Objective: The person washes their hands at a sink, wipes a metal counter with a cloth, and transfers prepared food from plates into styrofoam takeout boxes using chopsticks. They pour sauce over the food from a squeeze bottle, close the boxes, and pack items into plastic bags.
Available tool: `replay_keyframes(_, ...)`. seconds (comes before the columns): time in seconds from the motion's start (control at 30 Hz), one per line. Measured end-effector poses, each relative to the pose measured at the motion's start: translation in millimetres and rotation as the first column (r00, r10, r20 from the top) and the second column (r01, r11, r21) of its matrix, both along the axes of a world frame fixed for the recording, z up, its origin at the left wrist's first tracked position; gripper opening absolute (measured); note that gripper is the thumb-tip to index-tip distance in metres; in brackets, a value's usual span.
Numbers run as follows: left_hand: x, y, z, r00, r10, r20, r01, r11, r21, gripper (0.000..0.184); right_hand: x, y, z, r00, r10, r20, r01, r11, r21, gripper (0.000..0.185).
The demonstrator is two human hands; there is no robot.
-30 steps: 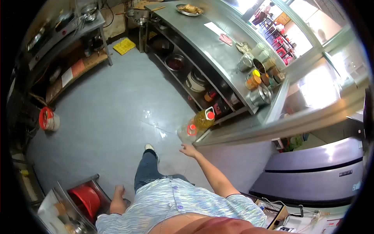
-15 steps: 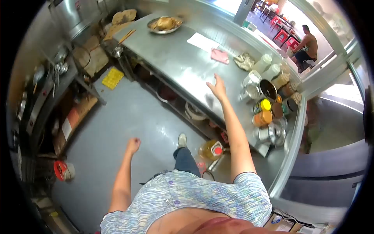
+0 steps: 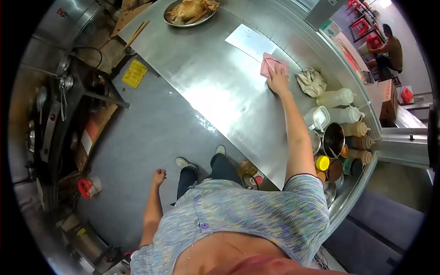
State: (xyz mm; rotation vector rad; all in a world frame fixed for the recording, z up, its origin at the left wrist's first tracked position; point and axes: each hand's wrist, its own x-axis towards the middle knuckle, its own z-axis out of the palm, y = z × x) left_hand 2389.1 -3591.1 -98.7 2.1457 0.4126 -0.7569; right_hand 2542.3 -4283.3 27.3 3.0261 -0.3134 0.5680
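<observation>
My right hand (image 3: 278, 81) reaches across the steel worktop (image 3: 220, 91). Its fingers are on a folded pink cloth (image 3: 271, 64) and grip its near edge. A white sheet of paper (image 3: 250, 42) lies just beyond the cloth, and a crumpled whitish rag (image 3: 311, 82) is to the right of the hand. My left hand (image 3: 159, 177) hangs low over the floor beside my leg. Its fingers are loosely curled, with nothing visible in them.
A metal plate (image 3: 170, 22) with a whole cooked chicken (image 3: 192, 10) and a pair of chopsticks (image 3: 136, 35) are at the worktop's far end. Squeeze bottles (image 3: 337, 97), jars and a dark sauce pot (image 3: 333, 140) line the right side. A stove stands left; a person (image 3: 389, 50) sits outside.
My right hand has moved forward from above the bare worktop onto the pink cloth. I have stepped nearer the counter, and both shoes now show. My left hand still hangs low.
</observation>
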Motion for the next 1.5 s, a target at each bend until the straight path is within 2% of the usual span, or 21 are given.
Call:
replay_keyframes(0.13, 35, -15, 33, 0.987, -0.125, -0.100, 0.132, 0.989, 0.067, 0.028, 10, 5, 57, 0.893, 0.149, 0.425, -0.336, 0.849, 0.408, 0.027)
replay_keyframes(0.27, 133, -34, 74, 0.988, 0.122, 0.098, -0.094, 0.963, -0.253, 0.028, 13, -5, 75, 0.922, -0.283, 0.265, -0.128, 0.423, 0.897, 0.032)
replay_keyframes(0.37, 213, -99, 121, 0.846, -0.274, 0.457, 0.218, 0.961, 0.173, 0.032, 3, 94, 125, 0.942, -0.058, 0.331, -0.315, 0.194, 0.929, 0.033)
replay_keyframes(0.43, 250, -148, 121, 0.564, -0.545, 0.620, 0.424, 0.836, 0.349, 0.028, 1, 202, 142, 0.830, 0.196, 0.522, -0.504, -0.137, 0.853, 0.027)
replay_keyframes(0.47, 258, -182, 136, 0.163, -0.667, 0.727, 0.431, 0.711, 0.556, 0.027, 0, 257, 151, 0.746, 0.296, 0.596, -0.507, -0.326, 0.798, 0.025)
replay_keyframes(0.5, 256, -214, 154, -0.257, -0.698, 0.669, 0.337, 0.584, 0.739, 0.026, 2, 294, 143, 0.530, 0.551, 0.644, -0.716, -0.115, 0.688, 0.027)
replay_keyframes(0.53, 251, -240, 176, 0.108, -0.868, 0.485, 0.566, 0.455, 0.688, 0.024, -7, 331, 166, 0.446, 0.712, 0.543, -0.632, -0.179, 0.754, 0.024)
replay_keyframes(0.57, 247, -260, 197, 0.380, -0.914, 0.143, 0.755, 0.396, 0.522, 0.023, -12, 381, 134, 0.458, 0.658, 0.598, -0.802, 0.016, 0.597, 0.022)
replay_keyframes(0.73, 249, -267, 209, 0.112, -0.970, 0.214, 0.443, 0.241, 0.863, 0.015, -77, 434, 231, 0.143, 0.680, 0.719, -0.893, -0.224, 0.390, 0.020)
replay_keyframes(0.83, 252, -251, 210, 0.140, -0.959, 0.248, 0.374, 0.283, 0.883, 0.015, -43, 435, 201, 0.211, 0.679, 0.703, -0.824, -0.263, 0.502, 0.020)
replay_keyframes(0.93, 234, -233, 250, 0.220, -0.957, 0.188, 0.503, 0.277, 0.819, 0.018, -2, 396, 149, 0.448, 0.586, 0.675, -0.881, 0.161, 0.446, 0.023)
replay_keyframes(0.97, 220, -231, 269, 0.196, -0.959, 0.204, 0.534, 0.279, 0.798, 0.020, 5, 387, 134, 0.528, 0.424, 0.736, -0.837, 0.114, 0.535, 0.024)
replay_keyframes(1.0, 226, -222, 266, 0.348, -0.878, 0.328, 0.582, 0.477, 0.659, 0.022, 8, 378, 128, 0.589, 0.247, 0.769, -0.801, 0.049, 0.597, 0.025)
replay_keyframes(1.03, 232, -213, 262, 0.494, -0.754, 0.433, 0.579, 0.657, 0.483, 0.024, -4, 359, 142, 0.940, 0.231, 0.253, -0.167, -0.336, 0.927, 0.028)
replay_keyframes(1.07, 254, -211, 235, 0.833, -0.482, 0.273, 0.457, 0.876, 0.152, 0.027, 4, 348, 127, 0.973, 0.128, 0.194, -0.108, -0.489, 0.865, 0.030)
replay_keyframes(1.17, 321, -197, 193, 0.547, -0.090, 0.832, -0.076, 0.985, 0.157, 0.026, 3, 369, 107, 0.994, 0.064, 0.084, 0.036, -0.954, 0.299, 0.036)
replay_keyframes(1.23, 332, -221, 205, 0.330, 0.257, 0.908, -0.205, 0.959, -0.197, 0.024, -8, 400, 134, 0.923, 0.154, 0.351, 0.077, -0.972, 0.224, 0.037)
replay_keyframes(1.3, 347, -226, 222, 0.350, 0.505, 0.789, -0.116, 0.859, -0.498, 0.021, -15, 421, 141, 0.986, 0.037, 0.160, -0.009, -0.960, 0.279, 0.044)
replay_keyframes(1.4, 378, -199, 277, 0.622, 0.761, 0.183, -0.226, 0.398, -0.889, 0.012, -44, 418, 143, 0.913, 0.361, 0.192, 0.260, -0.875, 0.408, 0.040)
replay_keyframes(1.43, 390, -190, 282, 0.627, 0.779, 0.017, -0.198, 0.180, -0.964, 0.012, -67, 421, 151, 0.894, 0.393, 0.216, 0.326, -0.900, 0.290, 0.038)
replay_keyframes(1.5, 401, -181, 319, 0.567, 0.824, -0.011, -0.227, 0.144, -0.963, 0.011, -96, 419, 176, 0.841, 0.448, 0.303, 0.448, -0.891, 0.072, 0.035)
